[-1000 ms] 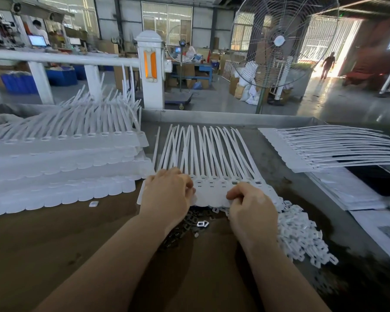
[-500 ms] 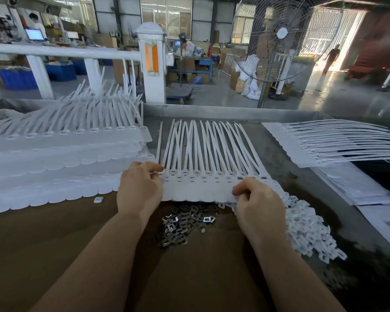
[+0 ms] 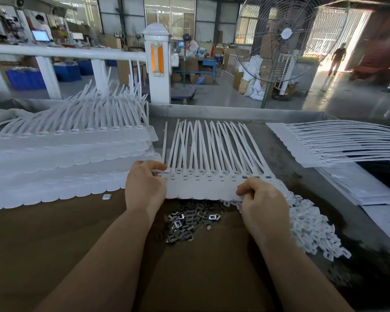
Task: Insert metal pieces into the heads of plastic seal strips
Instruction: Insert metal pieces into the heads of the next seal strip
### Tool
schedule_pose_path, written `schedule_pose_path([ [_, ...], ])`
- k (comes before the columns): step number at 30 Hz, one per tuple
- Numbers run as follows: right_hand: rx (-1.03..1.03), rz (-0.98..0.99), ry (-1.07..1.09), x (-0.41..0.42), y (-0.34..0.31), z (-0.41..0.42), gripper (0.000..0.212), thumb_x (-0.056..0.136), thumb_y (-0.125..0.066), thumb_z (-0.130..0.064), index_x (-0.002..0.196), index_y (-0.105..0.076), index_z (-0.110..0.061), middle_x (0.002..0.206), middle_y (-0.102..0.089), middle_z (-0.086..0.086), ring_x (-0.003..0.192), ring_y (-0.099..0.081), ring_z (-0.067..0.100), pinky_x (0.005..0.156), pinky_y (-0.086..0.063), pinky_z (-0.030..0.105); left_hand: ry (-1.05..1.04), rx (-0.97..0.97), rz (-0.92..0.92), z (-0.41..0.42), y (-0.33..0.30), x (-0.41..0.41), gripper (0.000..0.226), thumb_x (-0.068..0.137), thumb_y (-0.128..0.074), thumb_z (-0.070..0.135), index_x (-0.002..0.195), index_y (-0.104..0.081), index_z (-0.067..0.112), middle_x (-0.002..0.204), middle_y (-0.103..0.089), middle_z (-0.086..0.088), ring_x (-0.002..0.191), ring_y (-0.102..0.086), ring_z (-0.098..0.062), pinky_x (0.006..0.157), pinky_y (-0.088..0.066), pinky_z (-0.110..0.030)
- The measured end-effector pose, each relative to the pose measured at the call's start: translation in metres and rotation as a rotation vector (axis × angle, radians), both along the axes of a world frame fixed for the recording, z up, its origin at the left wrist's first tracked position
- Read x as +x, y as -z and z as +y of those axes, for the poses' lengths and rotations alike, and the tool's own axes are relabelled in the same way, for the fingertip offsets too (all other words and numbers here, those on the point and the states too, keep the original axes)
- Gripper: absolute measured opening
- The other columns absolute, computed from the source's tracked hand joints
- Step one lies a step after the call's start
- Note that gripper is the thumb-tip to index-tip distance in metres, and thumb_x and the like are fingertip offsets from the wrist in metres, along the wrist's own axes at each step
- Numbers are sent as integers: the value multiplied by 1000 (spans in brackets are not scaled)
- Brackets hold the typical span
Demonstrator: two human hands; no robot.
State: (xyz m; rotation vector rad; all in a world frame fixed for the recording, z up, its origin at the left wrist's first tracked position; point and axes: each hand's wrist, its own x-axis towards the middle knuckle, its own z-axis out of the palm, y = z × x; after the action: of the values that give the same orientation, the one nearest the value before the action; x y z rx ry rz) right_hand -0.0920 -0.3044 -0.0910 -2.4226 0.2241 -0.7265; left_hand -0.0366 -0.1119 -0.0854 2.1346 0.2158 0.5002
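Observation:
A white row of joined plastic seal strips (image 3: 208, 183) lies across the table in front of me, tails fanned away. My left hand (image 3: 144, 185) grips its left end at the heads, fingers curled over the edge. At the right end, my right hand (image 3: 262, 198) pinches the sheet's lower edge. A pile of small metal pieces (image 3: 189, 219) sits on the brown cardboard just below the sheet, between my forearms. White plastic caps (image 3: 311, 228) are heaped to the right of my right hand.
Stacked sheets of seal strips (image 3: 61, 158) fill the left of the table. More strips (image 3: 338, 143) lie at the right, over papers (image 3: 358, 188). One loose white cap (image 3: 107, 196) lies at the left. A metal table rim (image 3: 234, 113) runs behind; a fan (image 3: 277, 39) stands beyond.
My left hand slid left along the sheet to its left end, uncovering the metal pieces. My right hand stayed at the right end. The view tilted slightly.

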Motion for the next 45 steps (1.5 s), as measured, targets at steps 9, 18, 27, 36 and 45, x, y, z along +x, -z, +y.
schedule_pose_path([
  [9,5,-7,-10,0,0,1,25,83,-48,3,78,-65,-14,82,-64,-1,73,-45,10,60,-26,21,-23,-117,5,4,1,3,36,83,-52,-5,89,-64,28,105,-48,5,80,-49,-5,76,-39,-22],
  [18,6,6,-27,1,1,1,26,83,-47,3,78,-65,-15,84,-64,0,77,-49,11,66,-32,23,38,-176,1,3,6,6,31,84,-59,3,83,-62,34,102,-49,3,72,-49,-1,58,-35,-10],
  [27,5,-2,-28,1,2,1,25,82,-48,4,77,-64,-15,82,-63,-1,77,-48,11,66,-32,22,58,-140,-3,3,6,6,27,85,-59,5,87,-64,31,103,-47,4,72,-48,1,53,-32,-5],
  [36,24,-10,-26,2,4,0,26,81,-48,3,75,-62,-18,81,-62,-1,75,-49,11,65,-31,23,63,-141,-7,2,7,7,23,85,-61,6,87,-66,29,103,-46,3,73,-47,1,54,-34,-1],
  [45,17,-11,-40,3,4,0,27,80,-48,5,74,-62,-17,81,-63,-1,77,-50,13,67,-35,24,69,-116,-10,3,8,7,23,85,-61,6,87,-66,28,105,-47,2,75,-46,2,64,-30,-7],
])
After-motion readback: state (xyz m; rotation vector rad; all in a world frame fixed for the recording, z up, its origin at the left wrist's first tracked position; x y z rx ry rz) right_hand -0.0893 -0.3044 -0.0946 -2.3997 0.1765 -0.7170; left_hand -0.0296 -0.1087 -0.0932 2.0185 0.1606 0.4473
